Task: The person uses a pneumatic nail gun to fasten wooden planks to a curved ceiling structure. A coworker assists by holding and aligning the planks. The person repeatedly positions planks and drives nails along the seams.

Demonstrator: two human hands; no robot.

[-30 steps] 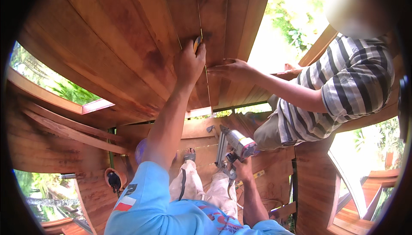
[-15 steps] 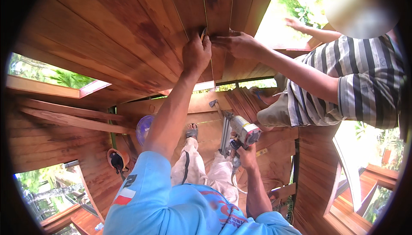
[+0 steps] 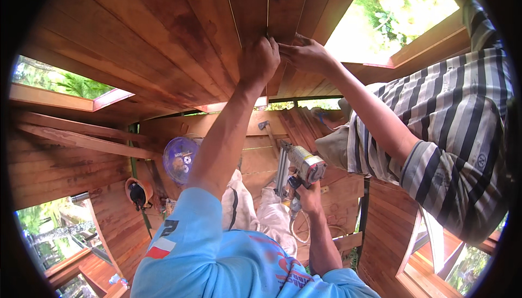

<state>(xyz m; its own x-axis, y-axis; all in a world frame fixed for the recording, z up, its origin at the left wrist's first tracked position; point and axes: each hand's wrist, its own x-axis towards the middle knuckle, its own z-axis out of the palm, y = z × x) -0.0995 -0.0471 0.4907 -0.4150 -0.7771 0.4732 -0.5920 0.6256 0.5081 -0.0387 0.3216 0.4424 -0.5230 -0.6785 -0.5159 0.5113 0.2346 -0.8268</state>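
Raised to the overhead wooden boards (image 3: 206, 42), my left hand (image 3: 260, 60) is closed at a narrow seam. Whatever its fingers pinch is hidden now. A co-worker's hand (image 3: 308, 56) reaches in from the right, its fingertips close beside mine at the boards. Lower down, my right hand (image 3: 310, 193) grips the handle of a nail gun (image 3: 305, 165), held in front of my legs with its long magazine on the left side. An air hose (image 3: 298, 235) hangs below the gun.
The co-worker in a striped shirt (image 3: 435, 107) is close on my right. A hammer (image 3: 265, 126) and stacked planks (image 3: 300, 132) lie ahead. At left are a purple round lid or tub (image 3: 180, 160), an orange container (image 3: 139, 192) and leaning boards (image 3: 89, 140). Window openings (image 3: 391, 18) break the panelling.
My left hand has shifted slightly right along the boards, and the thin piece seen at its fingertips is now hidden. The co-worker has leaned nearer; their other hand has left the opening.
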